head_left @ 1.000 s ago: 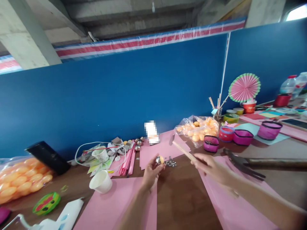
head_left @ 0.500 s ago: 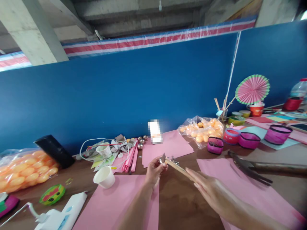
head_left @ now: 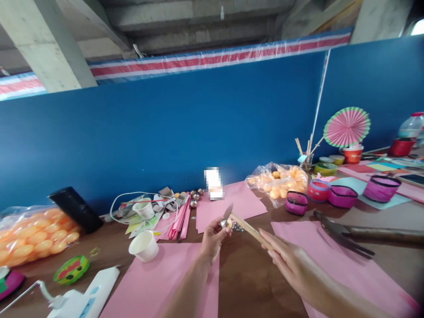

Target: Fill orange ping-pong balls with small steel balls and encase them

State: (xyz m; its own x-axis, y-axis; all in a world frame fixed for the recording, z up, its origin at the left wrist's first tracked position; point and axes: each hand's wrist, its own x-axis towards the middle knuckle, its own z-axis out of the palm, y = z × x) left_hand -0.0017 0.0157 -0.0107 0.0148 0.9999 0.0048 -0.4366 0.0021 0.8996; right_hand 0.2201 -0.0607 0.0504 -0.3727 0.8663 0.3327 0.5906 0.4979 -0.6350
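Note:
My left hand (head_left: 213,237) is raised over the brown table (head_left: 251,282), pinching a small silver bell with an orange ball (head_left: 225,223) between its fingertips. My right hand (head_left: 287,261) grips the wooden handle of a small craft knife (head_left: 245,224). The knife's metal blade points up and left and lies right against the bell. A small heap of silver bells (head_left: 237,227) lies on the table just behind my left hand's fingers.
Pink paper sheets (head_left: 228,204) lie around. A white paper cup (head_left: 145,245) stands left. Bags of orange balls (head_left: 277,181) sit at the back right and far left. Pink round tubs (head_left: 342,196), a hammer (head_left: 344,231), a glue gun (head_left: 82,300) and paper scraps crowd the table.
My right hand swung the knife from the right down to the bell in my left hand; the blade tip has since lifted slightly. The camera shifted a little.

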